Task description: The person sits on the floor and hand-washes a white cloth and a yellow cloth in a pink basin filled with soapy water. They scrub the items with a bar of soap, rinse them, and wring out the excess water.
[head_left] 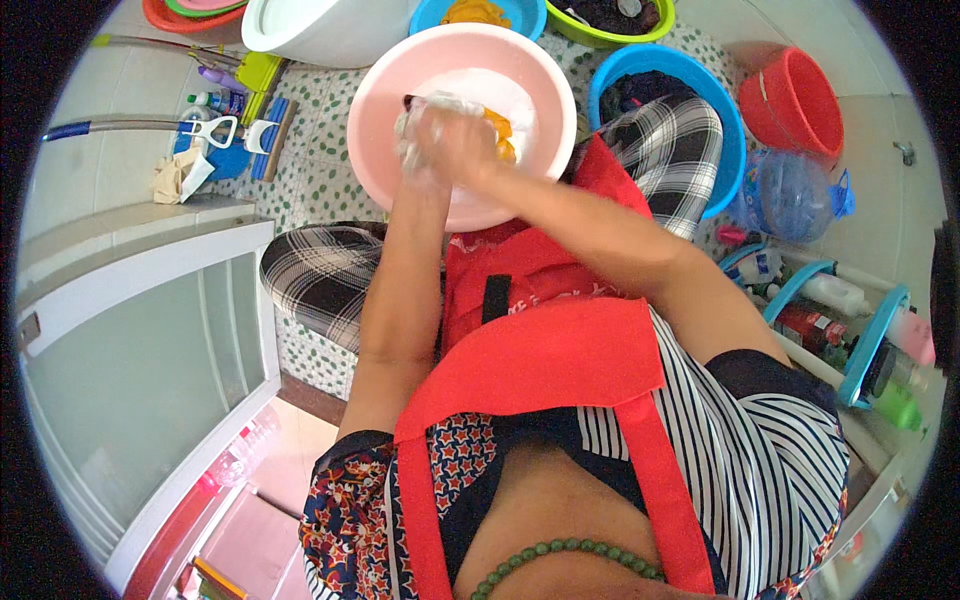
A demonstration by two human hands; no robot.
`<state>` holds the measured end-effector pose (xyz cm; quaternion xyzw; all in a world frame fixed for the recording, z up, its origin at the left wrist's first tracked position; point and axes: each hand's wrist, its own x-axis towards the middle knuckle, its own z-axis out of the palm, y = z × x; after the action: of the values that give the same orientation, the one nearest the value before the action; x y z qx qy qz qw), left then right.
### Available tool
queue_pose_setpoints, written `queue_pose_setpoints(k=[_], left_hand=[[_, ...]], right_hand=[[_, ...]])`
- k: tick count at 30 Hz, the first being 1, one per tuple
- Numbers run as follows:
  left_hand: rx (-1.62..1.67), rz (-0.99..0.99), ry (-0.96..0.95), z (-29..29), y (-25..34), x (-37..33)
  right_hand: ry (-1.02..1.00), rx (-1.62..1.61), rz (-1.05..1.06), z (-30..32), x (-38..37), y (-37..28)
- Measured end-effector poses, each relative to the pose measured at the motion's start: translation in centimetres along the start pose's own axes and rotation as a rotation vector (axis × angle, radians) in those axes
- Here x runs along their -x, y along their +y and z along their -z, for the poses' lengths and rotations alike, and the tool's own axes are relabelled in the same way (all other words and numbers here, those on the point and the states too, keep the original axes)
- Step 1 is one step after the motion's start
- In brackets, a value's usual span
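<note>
Over a large pink basin [365, 150], my left hand [422, 150] and my right hand [465, 148] are pressed together, blurred by motion. They close round a bunched cloth thickly coated in white suds, with a small dark bit showing beside my left fingers. An orange-yellow part of the cloth [503, 135] shows just right of my right hand. Foamy water [490, 88] lies in the basin beyond my hands. My fingers and the suds hide most of the cloth.
Beyond the basin are a blue basin [420, 20] with orange-yellow cloth and a green basin [655, 35] with dark cloth. To the right are a blue tub [735, 150], a red bucket [790, 110] and a bottle rack [860, 330]. Brushes [258, 85] and a white-framed door [150, 290] are left.
</note>
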<state>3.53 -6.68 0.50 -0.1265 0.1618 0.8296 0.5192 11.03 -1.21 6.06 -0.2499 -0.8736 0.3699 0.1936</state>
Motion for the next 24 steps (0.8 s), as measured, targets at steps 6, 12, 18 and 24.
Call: queue_pose_setpoints(k=[6, 12, 18, 24], left_hand=[[-0.049, -0.048, 0.08, -4.1, -1.9, 0.8], [-0.248, -0.186, 0.047, -2.1, -1.0, 2.0], [-0.083, 0.049, 0.088, -3.3, -1.7, 0.6], [-0.164, -0.112, 0.389, -6.7, -2.1, 2.9]], right_hand=[[0.173, -0.046, -0.016, 2.2, -3.0, 2.1], [0.002, -0.031, 0.032, 0.9, 1.4, -1.7], [0.149, -0.104, -0.15, 1.6, -4.4, 2.8], [0.087, -0.112, 0.069, 0.6, 2.2, -1.3]])
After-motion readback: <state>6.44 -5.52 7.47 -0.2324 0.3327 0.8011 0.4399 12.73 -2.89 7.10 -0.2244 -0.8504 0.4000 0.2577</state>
